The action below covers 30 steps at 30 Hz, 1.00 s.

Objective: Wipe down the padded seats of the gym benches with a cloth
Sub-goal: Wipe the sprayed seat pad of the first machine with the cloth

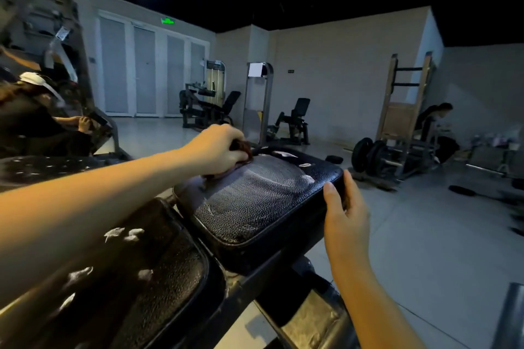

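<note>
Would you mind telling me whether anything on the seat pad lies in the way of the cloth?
Nothing visible blocks it. The left hand presses the cloth on the seat pad at its far end; the pad toward the camera is bare. The right hand grips only its side edge.

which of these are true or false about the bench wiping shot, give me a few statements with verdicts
1. The left hand presses a dark reddish cloth onto the seat pad. True.
2. The right hand holds a spray bottle. False: its grip is on the right edge of the seat pad, thumb on top.
3. The seat pad's black cover is smooth and undamaged. False: it is textured, with pale worn patches.
4. Weight plates stand on the floor beyond the bench, to the right. True.
5. The cloth lies at the near end of the seat pad. False: it is at the far left part.
</note>
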Tool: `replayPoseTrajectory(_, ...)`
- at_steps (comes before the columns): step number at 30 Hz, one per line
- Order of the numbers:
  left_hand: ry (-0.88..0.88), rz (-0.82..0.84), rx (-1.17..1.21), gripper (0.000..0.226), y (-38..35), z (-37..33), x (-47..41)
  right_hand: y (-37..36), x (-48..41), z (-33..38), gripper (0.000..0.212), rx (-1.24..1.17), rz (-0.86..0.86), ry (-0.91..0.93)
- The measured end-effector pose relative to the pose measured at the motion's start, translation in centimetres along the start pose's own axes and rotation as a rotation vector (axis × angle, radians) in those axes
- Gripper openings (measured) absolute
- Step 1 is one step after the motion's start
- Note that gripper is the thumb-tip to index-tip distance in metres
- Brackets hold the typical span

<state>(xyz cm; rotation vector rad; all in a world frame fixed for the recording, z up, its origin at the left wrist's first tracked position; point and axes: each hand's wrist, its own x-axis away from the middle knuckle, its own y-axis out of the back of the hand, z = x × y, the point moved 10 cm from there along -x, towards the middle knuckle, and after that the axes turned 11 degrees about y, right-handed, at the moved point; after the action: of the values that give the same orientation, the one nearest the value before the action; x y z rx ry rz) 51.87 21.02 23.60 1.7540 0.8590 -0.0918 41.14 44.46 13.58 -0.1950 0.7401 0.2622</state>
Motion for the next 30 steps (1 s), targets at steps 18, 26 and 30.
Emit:
replayPoseTrajectory(18,0.012,-0.039,-0.033,0.020,-1.9,-1.9,-2.7,-0.1,0.1,0.2,0.053,0.000,0.027,-0.009)
replayPoseTrajectory(26,-0.363,0.082,0.082,0.018,-1.7,-8.8,5.2,0.1,0.0,0.0,0.051,-0.060,0.017,-0.053)
replayPoseTrajectory(30,-0.158,0.040,-0.016,0.011,0.7,-0.8,3.5,-0.2,0.0,-0.2,0.051,-0.061,0.038,-0.050)
